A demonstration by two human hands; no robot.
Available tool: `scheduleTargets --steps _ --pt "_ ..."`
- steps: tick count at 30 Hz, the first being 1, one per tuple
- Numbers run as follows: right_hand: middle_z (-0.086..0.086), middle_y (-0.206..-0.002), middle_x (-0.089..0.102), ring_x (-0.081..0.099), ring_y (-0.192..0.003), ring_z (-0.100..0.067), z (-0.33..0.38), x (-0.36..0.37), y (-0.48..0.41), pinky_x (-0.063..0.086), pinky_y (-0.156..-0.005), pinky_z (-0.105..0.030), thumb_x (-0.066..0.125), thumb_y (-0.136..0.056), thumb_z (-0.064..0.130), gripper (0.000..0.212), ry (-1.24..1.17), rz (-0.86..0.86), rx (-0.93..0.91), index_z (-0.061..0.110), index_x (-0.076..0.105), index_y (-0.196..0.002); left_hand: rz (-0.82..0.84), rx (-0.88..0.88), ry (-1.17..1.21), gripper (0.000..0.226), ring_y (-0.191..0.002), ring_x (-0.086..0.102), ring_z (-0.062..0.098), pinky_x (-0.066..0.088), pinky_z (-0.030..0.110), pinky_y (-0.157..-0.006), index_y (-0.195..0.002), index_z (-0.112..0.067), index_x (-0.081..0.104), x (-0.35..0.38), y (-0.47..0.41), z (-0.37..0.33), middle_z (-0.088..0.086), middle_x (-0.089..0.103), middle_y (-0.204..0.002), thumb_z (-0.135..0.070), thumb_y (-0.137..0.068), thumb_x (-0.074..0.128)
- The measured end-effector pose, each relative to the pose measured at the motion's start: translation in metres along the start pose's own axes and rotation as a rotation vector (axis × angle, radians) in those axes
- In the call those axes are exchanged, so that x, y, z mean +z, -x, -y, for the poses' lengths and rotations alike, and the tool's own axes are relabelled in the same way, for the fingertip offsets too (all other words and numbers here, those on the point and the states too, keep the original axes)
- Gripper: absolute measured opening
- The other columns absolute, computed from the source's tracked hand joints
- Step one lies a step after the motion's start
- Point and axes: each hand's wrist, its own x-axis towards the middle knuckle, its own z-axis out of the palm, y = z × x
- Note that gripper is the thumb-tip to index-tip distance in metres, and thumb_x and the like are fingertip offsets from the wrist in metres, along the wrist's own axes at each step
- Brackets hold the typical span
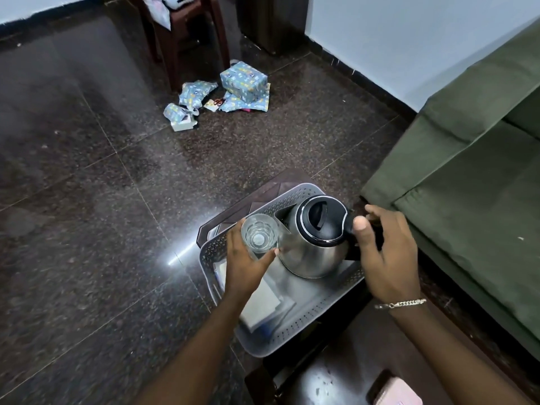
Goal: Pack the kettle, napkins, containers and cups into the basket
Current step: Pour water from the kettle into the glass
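A steel kettle (312,252) with a black lid stands inside the grey perforated basket (315,314), at its far right. My right hand (388,255) is wrapped around the kettle's black handle. My left hand (245,264) holds a clear glass cup (259,236) upright over the basket, just left of the kettle and touching its side. White napkins (263,305) lie flat on the basket floor under my left forearm. No containers can be made out.
The basket rests on a dark brown stool (263,197) on the dark granite floor. A green sofa (473,176) stands close on the right. Blue gift-wrapped parcels (242,80), paper scraps and scissors lie beyond, beside a brown plastic chair (187,33). A pink object (397,393) sits bottom right.
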Motion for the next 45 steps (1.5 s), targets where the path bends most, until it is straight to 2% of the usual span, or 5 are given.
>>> scheduleTargets --steps 12,22,28,34,45 --pt "-0.009 -0.044 0.059 0.054 -0.045 -0.014 -0.053 0.020 -0.025 0.044 -0.052 -0.024 0.022 -0.088 0.089 0.101 -0.358 0.038 0.357 0.004 0.065 -0.054 -0.028 0.039 0.090 0.083 -0.117 0.067 0.022 0.058 0.053 -0.098 -0.135 -0.025 0.054 0.003 -0.006 0.019 -0.002 0.064 -0.126 -0.042 -0.065 0.095" --pt "-0.038 -0.055 0.041 0.039 -0.050 -0.044 -0.060 0.026 -0.017 0.038 -0.057 -0.059 0.026 -0.093 0.083 0.107 -0.411 -0.014 0.334 -0.017 0.042 -0.059 -0.032 0.088 0.063 0.075 -0.106 0.073 0.017 0.060 0.048 -0.092 -0.131 -0.025 0.055 -0.013 -0.002 0.007 -0.001 0.071 -0.118 -0.030 -0.069 0.097" --pt "-0.008 -0.038 0.046 0.045 -0.039 -0.023 -0.060 -0.017 -0.009 0.039 -0.047 -0.035 0.037 -0.092 0.081 0.088 -0.705 -0.187 0.426 0.009 0.051 -0.043 0.042 0.145 0.101 0.083 -0.115 0.071 0.023 0.059 0.052 -0.099 -0.137 -0.017 0.052 -0.023 0.003 -0.029 0.007 0.068 -0.127 -0.030 -0.068 0.096" --pt "-0.004 -0.038 0.050 0.048 -0.035 -0.024 -0.054 -0.108 -0.004 0.041 -0.047 -0.041 0.040 -0.091 0.080 0.086 -0.822 -0.306 0.403 0.012 0.056 -0.041 0.132 0.257 0.148 0.084 -0.117 0.069 0.017 0.059 0.044 -0.101 -0.138 -0.017 0.054 -0.002 0.026 -0.084 0.000 0.068 -0.128 -0.033 -0.066 0.095" --pt "0.012 -0.039 0.049 0.047 -0.041 -0.012 -0.145 -0.292 0.060 0.044 -0.056 -0.030 0.044 -0.081 0.089 0.082 -0.461 -0.551 0.489 0.018 0.059 -0.043 0.464 0.339 0.127 0.077 -0.111 0.072 0.010 0.061 0.041 -0.096 -0.126 -0.047 0.053 0.135 0.125 -0.136 -0.016 0.072 -0.119 -0.028 -0.064 0.095"
